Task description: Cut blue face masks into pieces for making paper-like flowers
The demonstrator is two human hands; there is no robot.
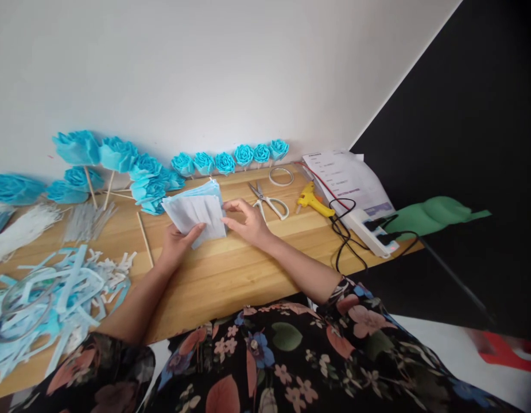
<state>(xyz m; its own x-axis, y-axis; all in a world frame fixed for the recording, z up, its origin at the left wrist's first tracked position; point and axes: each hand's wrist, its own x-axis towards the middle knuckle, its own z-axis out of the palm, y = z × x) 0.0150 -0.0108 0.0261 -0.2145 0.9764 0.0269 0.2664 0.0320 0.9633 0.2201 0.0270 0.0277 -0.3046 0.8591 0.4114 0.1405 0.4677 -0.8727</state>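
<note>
A stack of thin white and light blue mask sheets [198,213] is held up over the wooden table. My left hand [181,241] grips it at the lower left, thumb across the white front face. At the right edge, the thumb and index finger of my right hand [247,222] pinch the sheets; whether one or several are between them I cannot tell. Just beyond my right hand lie scissors [269,201] with white handles, their blades apart. A thin wooden stick [145,240] lies to the left of my left wrist.
Blue fabric flowers [224,163] line the wall. At left are cut strips [76,292], white cords [26,232] and thin wires [88,222]. A tape roll [281,176], yellow glue gun [313,201], power strip [374,234], papers [347,180] and green material [433,215] are at right.
</note>
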